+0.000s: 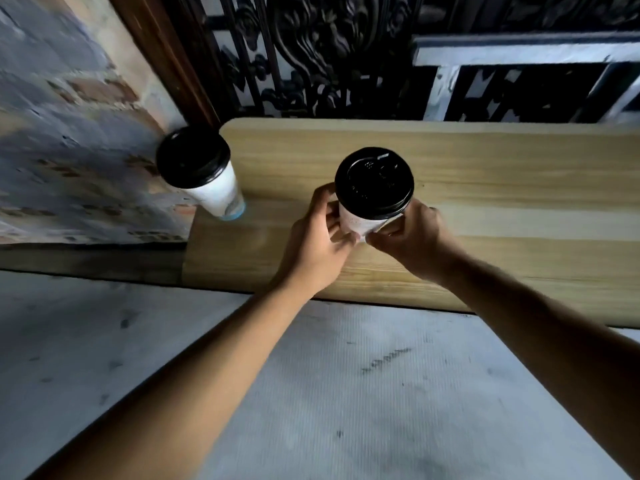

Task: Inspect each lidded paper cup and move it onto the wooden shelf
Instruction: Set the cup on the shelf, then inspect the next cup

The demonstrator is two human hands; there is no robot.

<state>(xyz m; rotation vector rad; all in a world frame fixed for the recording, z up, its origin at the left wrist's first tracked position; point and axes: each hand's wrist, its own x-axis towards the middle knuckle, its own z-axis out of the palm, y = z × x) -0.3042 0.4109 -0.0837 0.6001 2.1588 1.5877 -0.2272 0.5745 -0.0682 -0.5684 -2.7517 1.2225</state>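
**So, second cup going onto the shelf, two-handed**

Basically the person has both hands wrapped around a paper cup (360, 225) with a black lid (374, 183), holding it over the middle of the wooden shelf (502, 202). The left hand (317, 242) cups the left side of the cup wall and the right hand (414, 233) takes the right side, with the fingertips of both nearly meeting at the front, low down on the cup. So both hands are closed on the cup, not loose around it. I can't tell whether the base is already touching the wood or just above it, because the hands hide the bottom.

Why two hands? My guess is it goes with the inspecting part: gripping low on the body leaves the lid fully in view from above and makes it easy to turn the cup. It also keeps a possibly full cup upright, and it does look upright here.

The other cup (216, 194), white with a black lid and a bluish band at the base, already stands at the far left end of the shelf, right beside the rough brick wall (69, 150). It's well apart from the held one, so there's plenty of bare board between them. Dark ornate ironwork (311, 57) runs behind the shelf, and the floor (346, 393) below is grey concrete.
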